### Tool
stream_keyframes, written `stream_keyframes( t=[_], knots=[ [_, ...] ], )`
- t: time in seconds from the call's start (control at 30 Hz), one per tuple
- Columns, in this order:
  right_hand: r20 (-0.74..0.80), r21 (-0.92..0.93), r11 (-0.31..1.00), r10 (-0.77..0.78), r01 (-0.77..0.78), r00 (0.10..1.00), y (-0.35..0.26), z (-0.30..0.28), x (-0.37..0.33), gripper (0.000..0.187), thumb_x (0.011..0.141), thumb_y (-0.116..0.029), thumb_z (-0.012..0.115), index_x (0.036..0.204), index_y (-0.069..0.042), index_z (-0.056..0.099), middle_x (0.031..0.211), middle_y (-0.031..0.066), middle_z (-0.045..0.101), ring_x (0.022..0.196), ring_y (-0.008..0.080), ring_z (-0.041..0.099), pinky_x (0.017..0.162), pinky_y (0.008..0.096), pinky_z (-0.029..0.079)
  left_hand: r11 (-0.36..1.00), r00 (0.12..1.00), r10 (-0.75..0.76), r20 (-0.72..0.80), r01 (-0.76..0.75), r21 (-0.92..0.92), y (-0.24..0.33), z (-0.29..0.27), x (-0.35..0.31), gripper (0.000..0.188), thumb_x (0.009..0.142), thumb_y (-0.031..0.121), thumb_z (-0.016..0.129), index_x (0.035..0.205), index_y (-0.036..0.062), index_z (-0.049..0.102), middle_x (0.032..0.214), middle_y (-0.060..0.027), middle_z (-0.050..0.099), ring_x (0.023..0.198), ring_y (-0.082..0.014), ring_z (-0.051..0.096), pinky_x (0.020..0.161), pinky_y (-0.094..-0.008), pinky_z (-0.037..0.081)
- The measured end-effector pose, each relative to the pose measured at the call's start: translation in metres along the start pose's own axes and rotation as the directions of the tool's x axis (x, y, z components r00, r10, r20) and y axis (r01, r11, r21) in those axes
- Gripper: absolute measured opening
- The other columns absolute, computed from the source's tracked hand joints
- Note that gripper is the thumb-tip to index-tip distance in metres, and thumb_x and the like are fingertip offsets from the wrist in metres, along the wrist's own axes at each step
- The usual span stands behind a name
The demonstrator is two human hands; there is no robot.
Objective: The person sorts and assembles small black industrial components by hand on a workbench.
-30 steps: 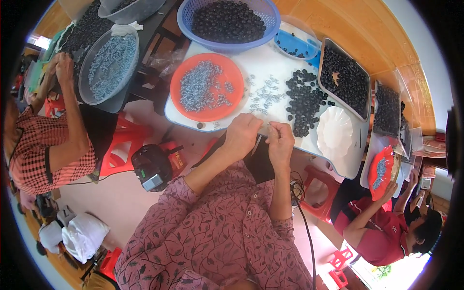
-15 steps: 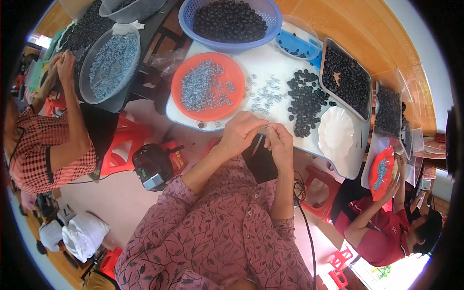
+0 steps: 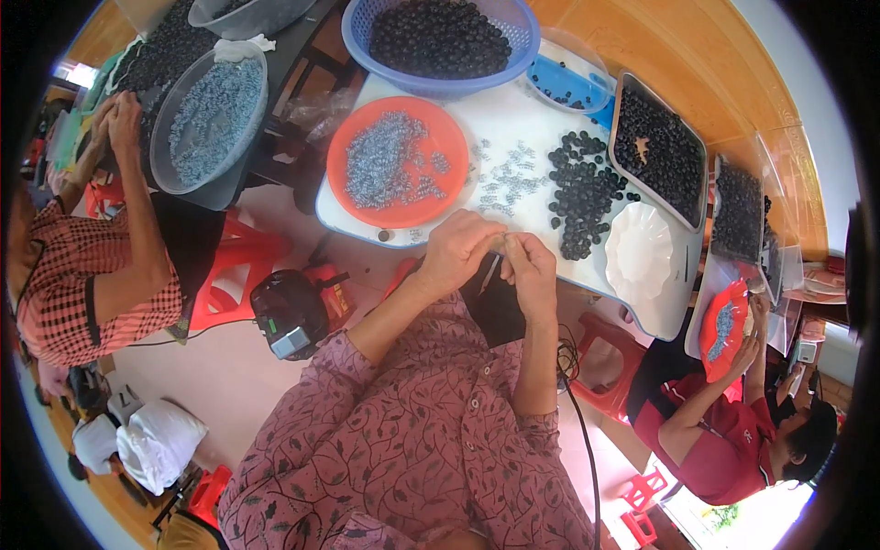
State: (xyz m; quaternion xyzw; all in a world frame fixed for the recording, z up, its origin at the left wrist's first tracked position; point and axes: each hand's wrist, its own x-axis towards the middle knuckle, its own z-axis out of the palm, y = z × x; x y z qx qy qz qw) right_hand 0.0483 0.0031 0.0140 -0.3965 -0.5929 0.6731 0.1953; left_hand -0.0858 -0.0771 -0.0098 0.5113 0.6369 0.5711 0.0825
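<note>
My left hand (image 3: 461, 246) and my right hand (image 3: 530, 268) meet at the fingertips, just off the near edge of the white table (image 3: 440, 240). Both are pinched closed; whatever sits between the fingers is too small to name. Just beyond my left hand, an orange-red plate (image 3: 449, 137) holds a heap of small metal springs (image 3: 376, 158). More loose springs (image 3: 513, 176) lie on the tabletop to its right. Beside these is a spread of small black round caps (image 3: 582, 192). A white scalloped dish (image 3: 639, 252) stands right of the caps.
At the back stands a blue-purple basket (image 3: 527, 55) of black caps; a metal tray (image 3: 701, 174) of them lies right. A clear tub (image 3: 160, 151) of springs is at left. One person (image 3: 101, 266) works there, another (image 3: 724, 431) at right. A cable (image 3: 587, 431) hangs beside my right arm.
Both hands stay pinched together in nearly the same place. The view has shifted slightly, moving the table's contents a little to the right.
</note>
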Motion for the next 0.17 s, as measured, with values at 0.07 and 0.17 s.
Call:
stream_keyframes(
  t=[0.07,0.17],
  knots=[
    [0.015,-0.002,1.000,-0.006,0.006,1.000,0.0028,-0.0010,0.0007,0.015,0.097,-0.015,0.054,0.093,-0.002,0.061,0.063,-0.0020,0.053,0.053,0.0046,0.046,0.048,0.0194,0.037,1.000,1.000,0.001,0.003,-0.001,0.006,-0.0007,0.0001,-0.0005,0.019,0.076,0.001,0.071,0.094,0.0037,0.067,0.074,-0.0097,0.060,0.069,-0.0271,0.058,0.061,-0.0352,0.046],
    [0.021,0.067,0.998,-0.004,0.003,1.000,0.0072,-0.0004,0.0014,0.016,0.097,-0.016,0.055,0.093,-0.002,0.061,0.063,-0.0007,0.054,0.054,0.0045,0.047,0.050,0.0188,0.037,1.000,1.000,-0.005,0.014,0.004,0.004,0.0001,-0.0016,0.0002,0.019,0.076,0.002,0.071,0.095,0.0050,0.067,0.074,-0.0099,0.060,0.069,-0.0269,0.058,0.061,-0.0353,0.046]
  ],
)
